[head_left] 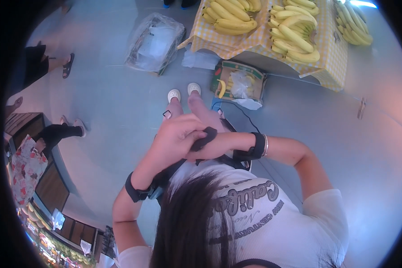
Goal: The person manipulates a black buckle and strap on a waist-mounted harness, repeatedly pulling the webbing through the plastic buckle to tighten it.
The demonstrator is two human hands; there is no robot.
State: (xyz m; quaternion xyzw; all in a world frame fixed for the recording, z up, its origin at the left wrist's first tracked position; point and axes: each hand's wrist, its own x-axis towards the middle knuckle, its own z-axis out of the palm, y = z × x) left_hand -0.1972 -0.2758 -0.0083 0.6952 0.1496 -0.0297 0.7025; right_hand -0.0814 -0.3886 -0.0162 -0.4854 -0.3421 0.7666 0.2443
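Note:
Both my hands meet in front of my waist. My left hand (178, 136) is closed, its thumb pressing a small dark grey piece of soft material (204, 139) against my right hand. Whether this is a strap, a cloth or part of a glove, I cannot tell. My right hand (219, 146) lies across beneath it, its fingers largely hidden by the left hand. A black band (136, 189) circles my left wrist. On my right wrist sit another black band (256, 145) and a thin bracelet (266, 145). Something black shows at my waist under both arms.
Bananas (295, 33) lie in bunches on a table with a yellow checked cloth (335, 67) ahead right. An open carton (263, 82) with bananas and plastic stands below it. A plastic-wrapped crate (155, 42) rests on the floor. People stand at left beside wooden display boxes (51, 183).

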